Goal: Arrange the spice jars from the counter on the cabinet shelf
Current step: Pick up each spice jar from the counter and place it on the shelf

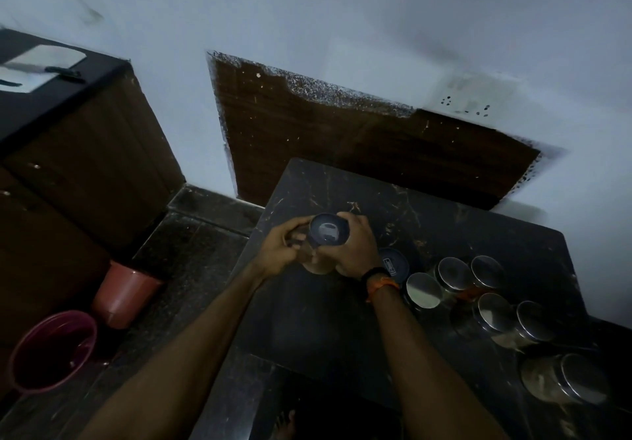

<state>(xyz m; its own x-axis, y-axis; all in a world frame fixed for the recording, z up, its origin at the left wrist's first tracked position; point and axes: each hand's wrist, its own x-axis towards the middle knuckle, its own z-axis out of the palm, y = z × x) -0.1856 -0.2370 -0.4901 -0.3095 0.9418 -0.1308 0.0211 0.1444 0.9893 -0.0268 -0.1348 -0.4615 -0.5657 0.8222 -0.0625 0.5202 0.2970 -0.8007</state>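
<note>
The scene is dim and blurred; jar contents and lid markings cannot be read. The held jar (326, 244) is largely covered: only its dark lid, facing up toward the camera, and a pale strip of its lower body show between the hands. Its long axis runs near vertical, tilted slightly, lid uppermost. Whether its base touches the tabletop (444, 207) cannot be determined.

The left hand (284, 251) curls its fingers around the jar's left side. The right hand (355, 246) wraps the right side, fingers over the lid rim. A dark band with an orange thread (379, 280) sits on the right wrist.

A second dark-lidded jar (395, 261) stands just beside the right wrist, partly hidden by it. To the right, a cluster of metal-lidded jars (478, 292) stands upright on the tabletop, closely grouped. One larger metal-lidded jar (564, 383) stands apart near the right frame edge.

On the floor at left stand a red bucket (51, 350) and a smaller reddish container (124, 292).
</note>
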